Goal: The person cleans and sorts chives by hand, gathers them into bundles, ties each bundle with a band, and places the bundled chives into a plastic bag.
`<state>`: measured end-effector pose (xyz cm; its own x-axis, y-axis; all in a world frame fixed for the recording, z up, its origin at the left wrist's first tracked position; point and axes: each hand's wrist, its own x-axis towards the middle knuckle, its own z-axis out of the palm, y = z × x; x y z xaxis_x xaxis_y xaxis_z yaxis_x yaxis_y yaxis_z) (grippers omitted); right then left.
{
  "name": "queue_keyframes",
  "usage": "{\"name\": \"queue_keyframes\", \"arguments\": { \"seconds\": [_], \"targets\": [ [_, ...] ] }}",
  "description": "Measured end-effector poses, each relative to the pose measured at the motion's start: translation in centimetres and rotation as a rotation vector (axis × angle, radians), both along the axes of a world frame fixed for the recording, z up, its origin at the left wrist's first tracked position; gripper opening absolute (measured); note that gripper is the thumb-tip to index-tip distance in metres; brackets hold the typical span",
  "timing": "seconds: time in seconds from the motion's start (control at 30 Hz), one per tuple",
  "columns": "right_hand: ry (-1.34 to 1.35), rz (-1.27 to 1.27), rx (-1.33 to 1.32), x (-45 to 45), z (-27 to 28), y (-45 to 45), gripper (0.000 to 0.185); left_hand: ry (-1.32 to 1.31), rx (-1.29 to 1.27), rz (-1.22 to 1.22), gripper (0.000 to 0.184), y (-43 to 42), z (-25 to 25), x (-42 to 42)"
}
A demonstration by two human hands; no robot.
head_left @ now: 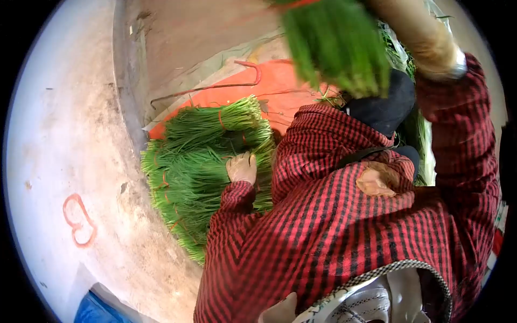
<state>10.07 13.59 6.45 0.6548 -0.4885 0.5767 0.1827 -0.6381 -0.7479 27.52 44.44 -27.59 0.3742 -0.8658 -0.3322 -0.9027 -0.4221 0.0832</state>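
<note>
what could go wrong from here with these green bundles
Stalks below the red band on the raised bundle hang free, so some might slip out. The bent rod lies beside the stacked bundles and might snag stalks. The left hand rests on that stack; pressing hard could bruise it.

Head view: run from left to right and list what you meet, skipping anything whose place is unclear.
Red looped mark → pile of tied green bunches with the left hand on it → blurred green bunch at the top → checked right sleeve.
</note>
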Motion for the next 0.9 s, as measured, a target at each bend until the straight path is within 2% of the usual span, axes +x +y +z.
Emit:
{"name": "queue_keyframes", "arguments": {
  "seconds": [0.03,0.1,0.17,0.2,0.23,0.27,0.33,0.37,0.43,0.5,0.53,0.63,0.7,0.8,0.87,0.9],
  "targets": [
    [-0.011,0.088,-0.058,2.1,0.4,0.1,0.072,0.021,0.071,0.023,0.043,-0.5,0.3,-0.1],
    [0.030,0.210,-0.053,5.1,0.9,1.1,0.075,0.036,0.047,0.032,0.044,-0.7,1.0,-0.3],
    [0.232,0.214,0.033,5.5,1.1,4.2,0.061,0.111,0.045,0.051,0.049,-1.8,2.2,-0.7],
    [0.475,0.254,-0.078,5.3,-3.3,5.3,0.059,0.100,0.054,0.044,0.049,-1.6,1.4,-1.2],
    [0.725,0.296,-0.190,5.5,-7.1,6.0,0.057,-0.034,-0.007,-0.014,0.050,-1.0,0.0,-1.7],
    [0.984,0.340,-0.307,5.7,-8.6,6.0,0.055,-0.158,-0.073,-0.071,0.052,-1.0,-0.5,-2.1],
    [1.159,0.403,-0.085,3.3,-8.4,4.0,0.050,0.116,-0.030,0.038,0.048,-1.5,0.8,-2.4],
    [1.255,0.425,-0.045,2.4,-8.7,2.7,0.049,0.076,-0.119,0.019,0.043,-1.0,0.2,-2.4],
    [1.246,0.299,0.015,-0.6,-9.9,0.6,0.055,0.045,-0.214,-0.014,0.039,-0.8,0.0,-2.4],
    [1.205,0.232,0.019,-3.1,-12.2,-0.8,0.057,0.407,-0.204,0.048,0.034,-1.4,2.5,-1.4],
    [1.191,0.169,0.046,-4.0,-13.1,-1.1,0.055,0.409,-0.193,0.040,0.034,-2.0,3.6,-0.7],
    [1.200,0.132,0.158,-5.3,-14.8,-0.6,0.052,0.267,-0.132,-0.011,0.037,-4.7,6.7,1.6],
    [1.295,0.205,0.199,-5.7,-15.8,0.2,0.049,-0.014,-0.283,-0.098,0.041,-7.3,7.9,3.2],
    [1.388,0.216,0.186,-6.9,-17.5,1.1,0.045,-0.051,-0.384,-0.230,0.045,-10.7,8.3,5.5],
    [1.378,0.186,0.187,-7.0,-17.9,0.9,0.044,-0.044,-0.438,-0.217,0.051,-13.5,8.6,7.5],
    [1.247,0.141,0.249,-7.2,-18.2,0.9,0.044,-0.035,-0.495,-0.194,0.056,-15.0,8.5,8.6]
  ]
}}
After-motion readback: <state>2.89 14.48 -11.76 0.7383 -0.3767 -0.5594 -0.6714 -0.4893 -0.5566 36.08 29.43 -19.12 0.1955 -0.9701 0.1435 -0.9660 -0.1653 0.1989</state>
